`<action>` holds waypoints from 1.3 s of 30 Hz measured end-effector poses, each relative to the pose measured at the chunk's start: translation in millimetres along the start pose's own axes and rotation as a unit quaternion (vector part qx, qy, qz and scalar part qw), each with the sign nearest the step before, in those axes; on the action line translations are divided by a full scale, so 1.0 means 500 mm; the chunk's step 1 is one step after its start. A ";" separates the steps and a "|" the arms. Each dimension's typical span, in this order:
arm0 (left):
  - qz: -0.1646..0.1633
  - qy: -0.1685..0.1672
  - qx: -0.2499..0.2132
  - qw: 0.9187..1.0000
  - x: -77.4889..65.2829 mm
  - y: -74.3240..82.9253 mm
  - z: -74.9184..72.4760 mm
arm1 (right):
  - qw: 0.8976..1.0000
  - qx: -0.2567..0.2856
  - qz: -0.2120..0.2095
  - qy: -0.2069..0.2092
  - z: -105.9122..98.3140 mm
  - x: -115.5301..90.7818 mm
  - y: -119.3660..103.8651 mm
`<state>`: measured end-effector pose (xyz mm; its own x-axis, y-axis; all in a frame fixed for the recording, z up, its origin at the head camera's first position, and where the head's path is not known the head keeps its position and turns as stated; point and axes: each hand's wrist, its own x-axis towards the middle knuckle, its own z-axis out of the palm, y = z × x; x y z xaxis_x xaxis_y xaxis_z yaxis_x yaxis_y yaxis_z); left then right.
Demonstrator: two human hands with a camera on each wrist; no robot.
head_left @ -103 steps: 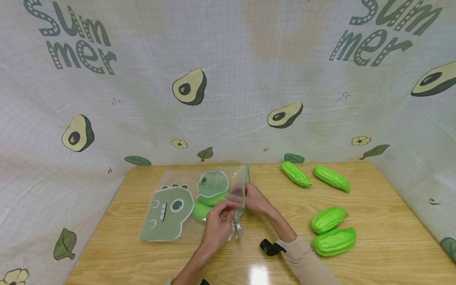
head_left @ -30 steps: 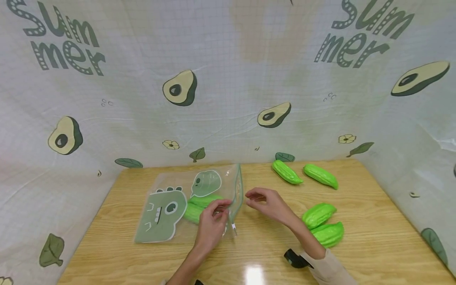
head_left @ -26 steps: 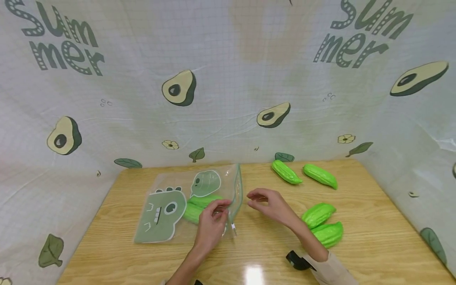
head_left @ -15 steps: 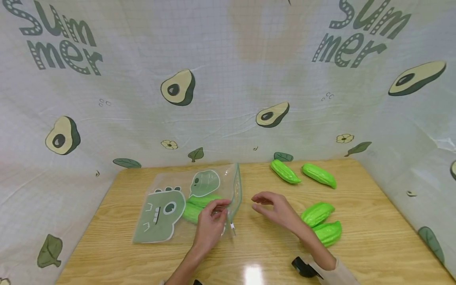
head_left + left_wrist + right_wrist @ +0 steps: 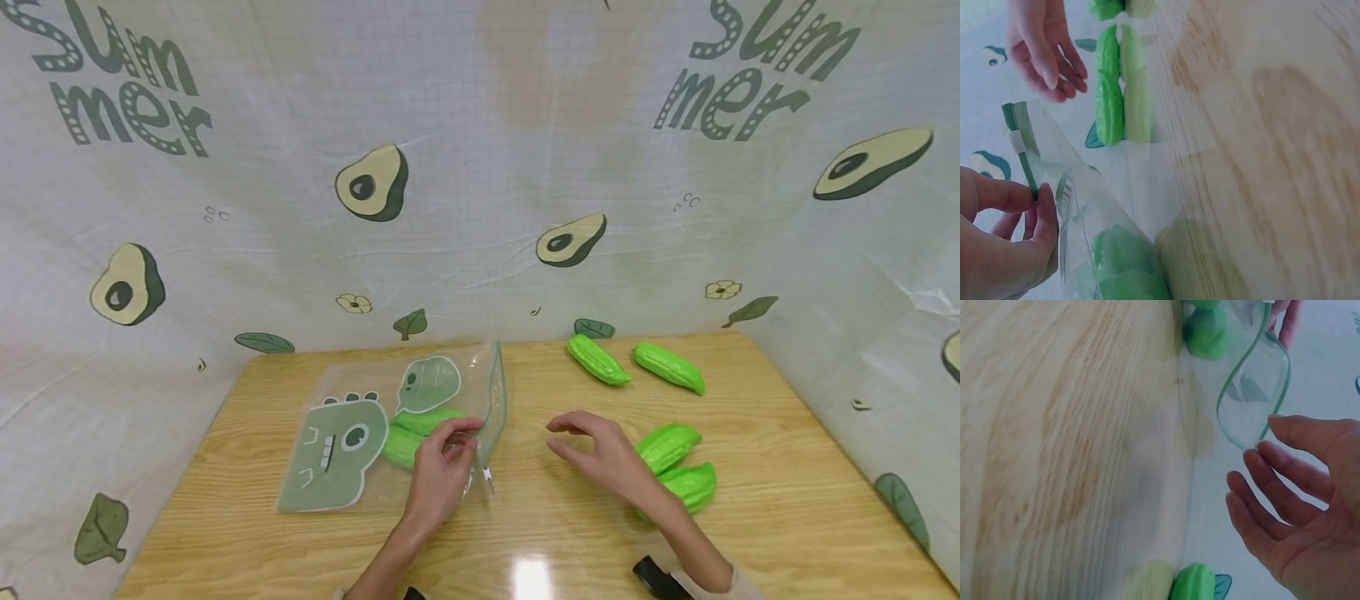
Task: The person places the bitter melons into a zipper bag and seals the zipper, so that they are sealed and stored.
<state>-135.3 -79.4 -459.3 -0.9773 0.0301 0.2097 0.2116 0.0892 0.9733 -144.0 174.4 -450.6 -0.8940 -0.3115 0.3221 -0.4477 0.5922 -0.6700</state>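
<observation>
A clear zip bag (image 5: pixel 322 479) with green dinosaur prints lies on the table, its mouth facing right and gaping. Bright green bitter melons (image 5: pixel 401 447) show through its film. My left hand (image 5: pixel 438 475) pinches the rim of the mouth between thumb and finger; in the left wrist view the white slider (image 5: pixel 1017 141) sits close by on the zip. My right hand (image 5: pixel 607 454), fingers loosely bent and holding nothing, hovers right of the bag. Beside it lie two bitter melons (image 5: pixel 692 485), partly covered by the hand and forearm.
Two more bitter melons, one on the left (image 5: pixel 597 360) and one on the right (image 5: pixel 667 367), lie near the back edge of the wooden table (image 5: pixel 247 542). A white cloth (image 5: pixel 465 275) with avocado prints hangs behind and at both sides.
My right hand has come out of the bag's mouth and moved right, toward the near pair of bitter melons. My left hand keeps its pinch on the rim. The head view has shifted slightly.
</observation>
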 end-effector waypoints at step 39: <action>-0.002 0.000 0.000 1.000 0.001 -0.002 0.000 | 0.982 -0.150 -0.108 0.040 -0.082 -0.147 0.040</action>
<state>-136.2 -79.2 -460.3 -0.9782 0.0292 0.2054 0.2072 0.0889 0.9742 -87.8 239.8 -460.2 -0.7711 -0.4020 0.4939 -0.6012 0.7151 -0.3566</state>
